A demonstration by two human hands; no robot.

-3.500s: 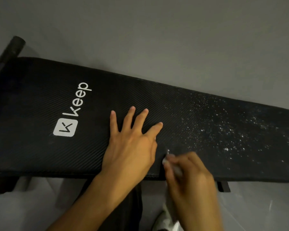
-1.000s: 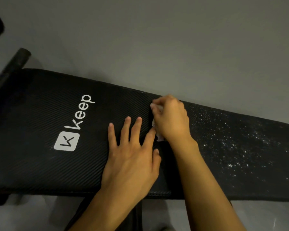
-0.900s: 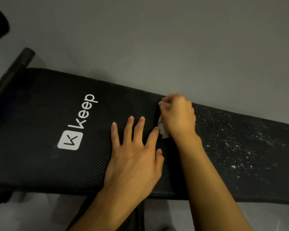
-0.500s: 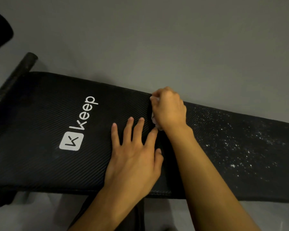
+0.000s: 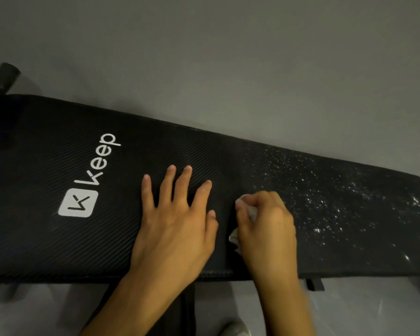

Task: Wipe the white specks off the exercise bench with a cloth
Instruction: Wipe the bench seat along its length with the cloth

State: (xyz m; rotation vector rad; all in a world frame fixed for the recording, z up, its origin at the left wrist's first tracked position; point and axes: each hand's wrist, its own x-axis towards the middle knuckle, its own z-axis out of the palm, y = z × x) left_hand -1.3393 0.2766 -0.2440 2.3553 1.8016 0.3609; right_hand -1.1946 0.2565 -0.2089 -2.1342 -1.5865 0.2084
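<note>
The black padded exercise bench (image 5: pixel 58 243) runs across the view, with a white "Keep" logo (image 5: pixel 87 180) on its left part. White specks (image 5: pixel 325 200) cover its right part. My left hand (image 5: pixel 177 219) lies flat on the pad with fingers spread, just right of the logo. Beside it, my right hand (image 5: pixel 267 226) grips a small white cloth (image 5: pixel 249 210) against the pad at the left edge of the speckled area. Most of the cloth is hidden under the fingers.
A grey wall (image 5: pixel 228 57) stands right behind the bench. A black bar end (image 5: pixel 4 75) sticks up at the far left. Below the bench's near edge lie a pale floor (image 5: pixel 361 311) and a dark frame part (image 5: pixel 314 284).
My right hand with the cloth has slid from the far edge of the pad back toward me, to the middle of the pad. My left hand stays flat in place.
</note>
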